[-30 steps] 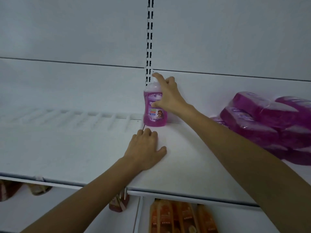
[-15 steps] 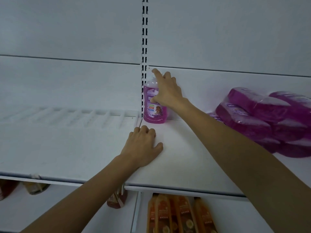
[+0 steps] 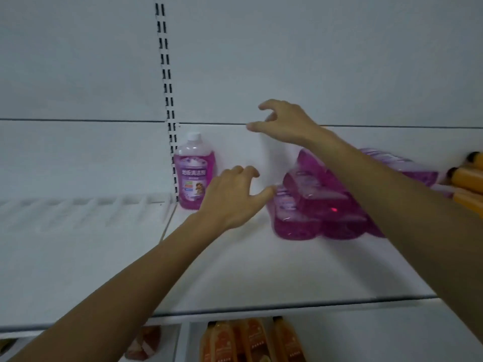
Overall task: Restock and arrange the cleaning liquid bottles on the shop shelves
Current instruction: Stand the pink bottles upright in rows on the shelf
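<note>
Item 1. Standing bottle [image 3: 194,171]: purple liquid, white cap, upright at the back of the shelf [image 3: 261,270], just beside the slotted post [image 3: 167,87]. Placed; nothing touches it.

Item 2. Pile [image 3: 321,205]: more purple bottles lying on their sides, overlapping, to the right of item 1 on the same shelf. Not yet set up.

Item 3. Left hand [image 3: 232,197]: between item 1 and the pile, thumb pointing at the pile. Grip apart, fingers loosely bent, holding nothing. Contact with the shelf cannot be told.

Item 4. Right hand [image 3: 285,121]: raised above the pile's back edge. Grip apart, fingers spread, holding nothing.

Item 5. Orange bottles [image 3: 467,178]: lying at the far right. More orange ones [image 3: 251,340] stand on the shelf below.

Step, as judged: fetching the second bottle from the pile. The next move calls for closing on one bottle only, lifting it free of its neighbours, and standing it label-forward beside item 1.

Writing: the label on item 1 bears Chinese characters, apparently 地板清洁剂 (floor cleaner), over a small picture. Brand not legible; pile labels blurred.
</note>
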A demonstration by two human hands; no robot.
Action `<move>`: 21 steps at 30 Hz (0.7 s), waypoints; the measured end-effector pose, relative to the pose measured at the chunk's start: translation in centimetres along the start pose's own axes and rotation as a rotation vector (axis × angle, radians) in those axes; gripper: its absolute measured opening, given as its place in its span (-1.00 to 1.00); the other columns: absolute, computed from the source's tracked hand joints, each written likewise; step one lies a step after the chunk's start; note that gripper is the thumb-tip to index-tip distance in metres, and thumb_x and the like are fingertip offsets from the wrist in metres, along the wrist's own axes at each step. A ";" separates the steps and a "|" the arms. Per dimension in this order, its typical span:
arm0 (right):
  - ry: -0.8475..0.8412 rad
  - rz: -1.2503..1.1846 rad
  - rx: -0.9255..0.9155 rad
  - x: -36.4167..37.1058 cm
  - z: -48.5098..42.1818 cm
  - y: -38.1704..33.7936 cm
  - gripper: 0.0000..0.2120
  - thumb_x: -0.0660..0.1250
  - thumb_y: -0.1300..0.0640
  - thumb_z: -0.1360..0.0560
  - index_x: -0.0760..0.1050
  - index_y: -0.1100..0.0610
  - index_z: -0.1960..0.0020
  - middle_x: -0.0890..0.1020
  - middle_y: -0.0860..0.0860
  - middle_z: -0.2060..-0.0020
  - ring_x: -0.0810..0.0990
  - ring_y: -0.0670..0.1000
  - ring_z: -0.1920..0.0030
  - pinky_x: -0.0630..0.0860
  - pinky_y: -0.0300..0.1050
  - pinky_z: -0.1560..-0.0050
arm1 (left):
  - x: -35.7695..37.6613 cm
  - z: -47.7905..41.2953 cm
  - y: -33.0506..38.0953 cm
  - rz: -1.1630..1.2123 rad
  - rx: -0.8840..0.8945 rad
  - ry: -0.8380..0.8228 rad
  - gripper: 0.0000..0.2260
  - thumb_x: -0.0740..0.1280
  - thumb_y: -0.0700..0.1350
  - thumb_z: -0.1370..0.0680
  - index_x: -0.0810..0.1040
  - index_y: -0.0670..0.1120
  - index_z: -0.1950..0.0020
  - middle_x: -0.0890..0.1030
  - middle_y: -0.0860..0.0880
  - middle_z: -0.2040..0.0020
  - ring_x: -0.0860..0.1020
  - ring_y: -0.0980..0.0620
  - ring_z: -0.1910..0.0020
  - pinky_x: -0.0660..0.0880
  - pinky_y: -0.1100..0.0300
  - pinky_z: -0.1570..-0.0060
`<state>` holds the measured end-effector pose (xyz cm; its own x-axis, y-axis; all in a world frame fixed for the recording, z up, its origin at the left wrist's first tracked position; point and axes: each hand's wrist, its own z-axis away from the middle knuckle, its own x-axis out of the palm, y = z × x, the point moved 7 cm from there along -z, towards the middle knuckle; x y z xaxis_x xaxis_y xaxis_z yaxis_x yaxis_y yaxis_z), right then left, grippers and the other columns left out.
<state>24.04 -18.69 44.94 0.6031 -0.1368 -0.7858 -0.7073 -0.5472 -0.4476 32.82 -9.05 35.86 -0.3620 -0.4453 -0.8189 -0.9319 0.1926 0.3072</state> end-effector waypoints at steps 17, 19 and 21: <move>-0.219 -0.091 0.338 -1.8 2.0 14.2 -0.59 0.30 -0.25 -0.40 0.53 0.12 0.12 0.59 0.03 0.19 0.55 0.00 0.26 0.42 -0.14 0.24 | 7.1 -5.5 8.0 0.257 -0.026 -0.074 -0.33 0.13 0.42 -0.43 0.35 -0.06 -0.32 0.57 -0.05 -0.13 0.52 -0.10 -0.09 0.45 -0.09 -0.16; -0.155 -0.119 0.340 -2.3 2.2 14.3 -0.56 0.35 -0.24 -0.38 0.53 0.15 0.05 0.58 0.02 0.17 0.54 -0.03 0.24 0.40 -0.16 0.26 | 7.4 -5.6 8.2 0.285 -0.003 -0.084 -0.32 0.08 0.42 -0.42 0.36 -0.05 -0.31 0.58 -0.06 -0.10 0.52 -0.10 -0.07 0.46 -0.09 -0.15; -0.046 -0.166 0.339 -3.0 2.4 13.9 -0.54 0.38 -0.20 -0.37 0.55 0.18 0.00 0.57 0.01 0.18 0.52 -0.02 0.23 0.40 -0.15 0.24 | 7.3 -5.4 8.3 0.328 0.022 -0.054 -0.31 0.04 0.43 -0.38 0.37 -0.01 -0.31 0.57 -0.03 -0.11 0.51 -0.08 -0.10 0.45 -0.08 -0.17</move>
<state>11.52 -23.94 40.00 0.7082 -0.0274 -0.7055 -0.6875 -0.2538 -0.6803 22.31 -15.42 35.09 -0.6406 -0.3093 -0.7028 -0.7649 0.3375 0.5487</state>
